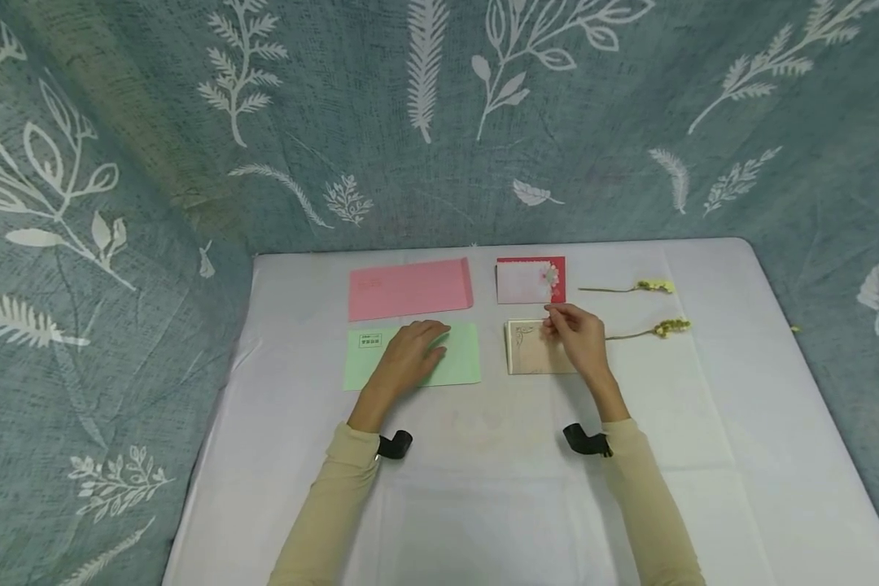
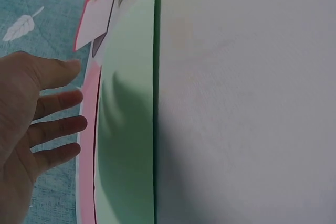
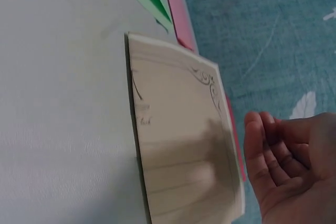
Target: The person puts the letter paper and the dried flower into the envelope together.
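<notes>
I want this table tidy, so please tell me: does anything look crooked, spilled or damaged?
The pink envelope slants slightly, its right end farther back than its left, while the red-bordered card beside it lies straighter. No obvious spill or damage shows.

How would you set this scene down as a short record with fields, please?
Left hand: fingers extended, over the green envelope
Right hand: fingers curled, over the beige card; nothing visibly held
Far row, left to right: pink envelope, red-and-white card, far yellow sprig
Near row, left to right: green envelope, beige card, near yellow sprig
Surface: white tablecloth
Backdrop: teal cloth with white leaf prints
</notes>
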A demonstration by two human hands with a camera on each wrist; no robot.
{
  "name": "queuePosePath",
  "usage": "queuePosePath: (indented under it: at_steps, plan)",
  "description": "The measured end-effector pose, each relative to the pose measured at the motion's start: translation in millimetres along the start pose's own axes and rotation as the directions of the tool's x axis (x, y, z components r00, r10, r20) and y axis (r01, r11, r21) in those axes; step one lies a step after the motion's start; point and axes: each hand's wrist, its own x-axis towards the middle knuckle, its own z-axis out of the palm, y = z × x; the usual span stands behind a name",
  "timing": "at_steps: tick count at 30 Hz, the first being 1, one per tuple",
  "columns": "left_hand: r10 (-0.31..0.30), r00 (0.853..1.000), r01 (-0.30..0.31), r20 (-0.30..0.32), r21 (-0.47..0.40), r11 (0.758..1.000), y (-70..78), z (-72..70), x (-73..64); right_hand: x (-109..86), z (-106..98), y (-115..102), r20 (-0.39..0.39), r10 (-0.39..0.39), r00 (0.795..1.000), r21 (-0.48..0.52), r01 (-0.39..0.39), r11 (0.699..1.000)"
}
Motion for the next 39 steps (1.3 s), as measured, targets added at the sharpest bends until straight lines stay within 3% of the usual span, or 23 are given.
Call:
queuePosePath:
  at_steps: [16,26,32,37,39]
  plan:
    - [-0.026,0.999,0.026,0.046,-0.016,1.000,1.9,9.2,4.3,-7.3,30,-7,0.072,-0.020,0.997,-0.003,0.021,1.000]
    - [0.022,0.999,-0.022,0.039,-0.019,1.000,3.3,11.2,4.9,-7.7,46,5,0.141,-0.012,0.990,-0.004,0.013,1.000]
    - [0.015,0.991,-0.013,0.132,-0.010,1.000,4.4,14.1,7.0,-5.4,56,32,0.157,0.002,0.988,0.017,-0.005,1.000]
    - [-0.020,0.975,0.015,0.219,0.023,1.000,4.7,13.5,6.1,-7.3,65,33,0.207,0.019,0.978,0.042,-0.029,0.999]
    - [-0.026,0.971,0.019,0.237,0.032,0.999,4.5,12.9,5.6,-8.8,67,22,0.248,0.039,0.968,0.061,-0.056,0.997]
